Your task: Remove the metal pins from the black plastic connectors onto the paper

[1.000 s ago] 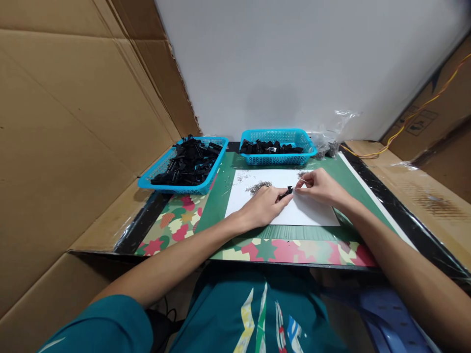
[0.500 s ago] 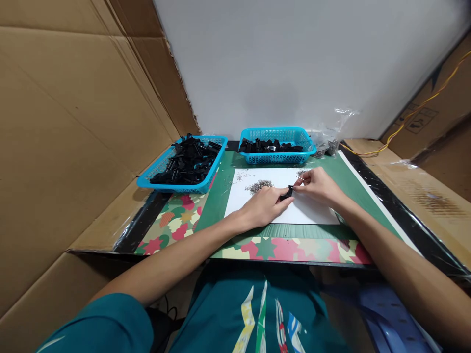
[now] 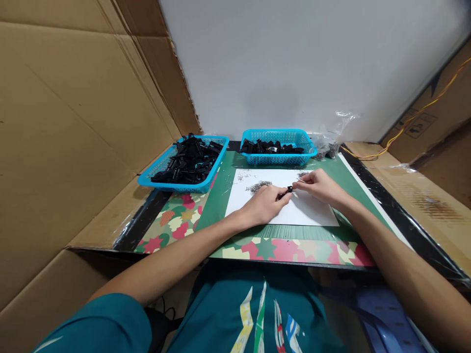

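My left hand (image 3: 262,204) is closed, thumb and fingers pinching a small black plastic part (image 3: 289,189) over the white sheet (image 3: 301,211). Close to the part's right end is my right hand (image 3: 322,186), its fingertips pinched together. From those fingertips sticks out a thin pale metal-looking rod (image 3: 300,180); its kind is too small to tell. Beyond my left knuckles lies a heap of tiny metal pieces (image 3: 258,186) on the sheet. A smaller pile of tiny pieces (image 3: 303,174) sits just behind my right fingers.
At the left stands a blue basket (image 3: 200,188) heaped with black plastic parts. Another blue basket (image 3: 277,159) at the back holds more black pieces. Clear plastic bags (image 3: 327,147) lie to its right. Cardboard walls (image 3: 84,113) flank the green table mat (image 3: 211,211).
The black part looks slightly turned, with less of it showing between my left fingers. Both hands stay in nearly the same place.
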A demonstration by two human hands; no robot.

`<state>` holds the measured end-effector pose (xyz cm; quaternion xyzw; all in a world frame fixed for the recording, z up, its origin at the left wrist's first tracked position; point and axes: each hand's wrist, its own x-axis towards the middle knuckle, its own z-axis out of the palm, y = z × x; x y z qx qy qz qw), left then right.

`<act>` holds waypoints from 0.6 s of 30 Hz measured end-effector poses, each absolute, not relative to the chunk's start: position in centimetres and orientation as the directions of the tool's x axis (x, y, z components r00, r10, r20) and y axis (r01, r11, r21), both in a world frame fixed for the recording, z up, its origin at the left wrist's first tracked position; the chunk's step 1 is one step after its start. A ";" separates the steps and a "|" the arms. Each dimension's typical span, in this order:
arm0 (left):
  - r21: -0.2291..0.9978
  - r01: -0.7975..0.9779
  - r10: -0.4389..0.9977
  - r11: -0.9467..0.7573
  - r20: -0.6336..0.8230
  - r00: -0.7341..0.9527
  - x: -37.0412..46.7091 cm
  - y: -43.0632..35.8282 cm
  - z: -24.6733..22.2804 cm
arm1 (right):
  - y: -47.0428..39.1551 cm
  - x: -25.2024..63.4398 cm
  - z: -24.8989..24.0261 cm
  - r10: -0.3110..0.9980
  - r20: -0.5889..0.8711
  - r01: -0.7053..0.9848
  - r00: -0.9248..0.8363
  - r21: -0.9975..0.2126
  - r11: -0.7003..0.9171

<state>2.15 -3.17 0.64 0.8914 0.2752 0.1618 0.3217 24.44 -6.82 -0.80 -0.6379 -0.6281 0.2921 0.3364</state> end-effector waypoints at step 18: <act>0.649 0.370 0.585 -0.665 0.145 0.798 2.1 -3.3 0.4 | -6.8 24.7 -0.6 0.982 0.057 0.154 0.178 -0.988 0.029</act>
